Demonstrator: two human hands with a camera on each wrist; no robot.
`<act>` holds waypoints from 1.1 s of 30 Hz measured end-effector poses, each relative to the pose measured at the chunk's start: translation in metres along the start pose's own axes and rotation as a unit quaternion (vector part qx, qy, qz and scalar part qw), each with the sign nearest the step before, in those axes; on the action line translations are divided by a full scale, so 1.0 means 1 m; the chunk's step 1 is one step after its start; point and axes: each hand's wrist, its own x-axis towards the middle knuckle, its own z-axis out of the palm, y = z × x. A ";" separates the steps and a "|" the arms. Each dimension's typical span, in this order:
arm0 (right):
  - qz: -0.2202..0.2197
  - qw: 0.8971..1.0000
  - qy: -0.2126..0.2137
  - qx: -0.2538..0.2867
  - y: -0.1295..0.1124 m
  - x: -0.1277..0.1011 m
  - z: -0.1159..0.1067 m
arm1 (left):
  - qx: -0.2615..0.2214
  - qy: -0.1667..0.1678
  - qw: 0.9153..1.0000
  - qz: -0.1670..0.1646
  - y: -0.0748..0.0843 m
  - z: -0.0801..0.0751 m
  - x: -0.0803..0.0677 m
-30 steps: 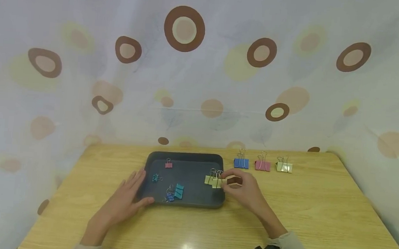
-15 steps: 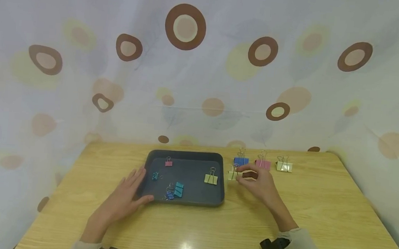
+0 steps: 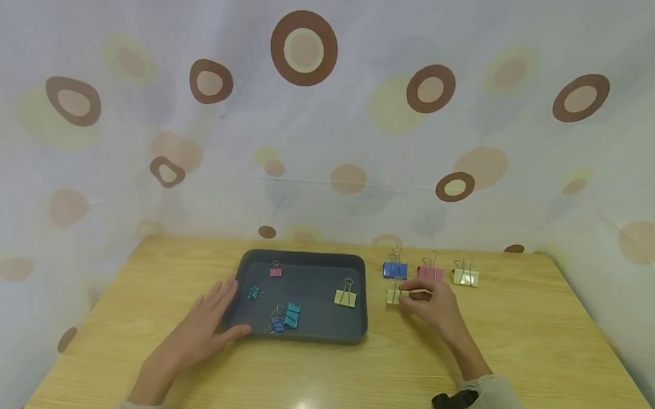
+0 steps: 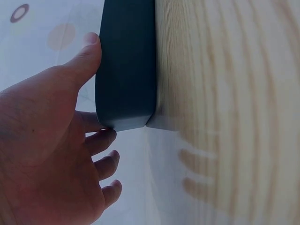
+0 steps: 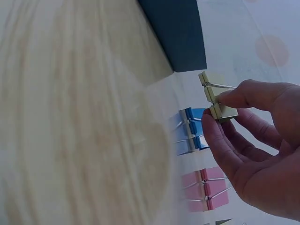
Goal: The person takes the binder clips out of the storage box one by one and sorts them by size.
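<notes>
My right hand (image 3: 438,308) pinches a pale yellow binder clip (image 3: 397,297) between thumb and fingers, just right of the tray. In the right wrist view this yellow clip (image 5: 218,101) appears above the table surface. My left hand (image 3: 201,323) rests against the left side of the dark tray (image 3: 317,340), its fingers extended; the left wrist view has the thumb and fingers touching the tray wall (image 4: 126,61). Inside the tray lie another yellow binder clip (image 3: 346,298), a pink one (image 3: 275,272), a small teal one (image 3: 254,293), a larger teal one (image 3: 292,317) and blue clip pieces (image 3: 277,324).
Behind my right hand, a blue binder clip (image 3: 395,271), a pink binder clip (image 3: 431,274) and a cream binder clip (image 3: 465,277) stand in a row near the back edge of the wooden table (image 3: 313,383). A patterned curtain (image 3: 333,134) hangs behind it.
The right hand has lifted one of two yellow binder clips out of the tray and carried it right, toward the front of the blue clip. The left hand has stayed at the tray.
</notes>
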 end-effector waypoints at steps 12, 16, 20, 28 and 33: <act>0.014 0.998 0.015 -0.063 0.009 0.004 0.003 | 0.004 -0.006 1.000 -0.006 0.000 0.000 0.000; 0.015 0.998 0.010 -0.066 0.011 0.003 0.002 | 0.002 -0.011 1.000 -0.008 0.000 0.000 0.000; 0.011 0.998 0.011 -0.066 0.011 0.002 0.003 | -0.002 -0.012 1.000 -0.009 0.000 -0.001 0.000; 0.018 0.998 0.007 -0.063 0.009 0.002 0.001 | 0.001 -0.011 1.000 -0.010 -0.004 0.002 0.000; 0.016 0.998 0.031 -0.059 0.005 0.001 -0.004 | 0.002 -0.012 1.000 -0.008 -0.003 0.002 0.000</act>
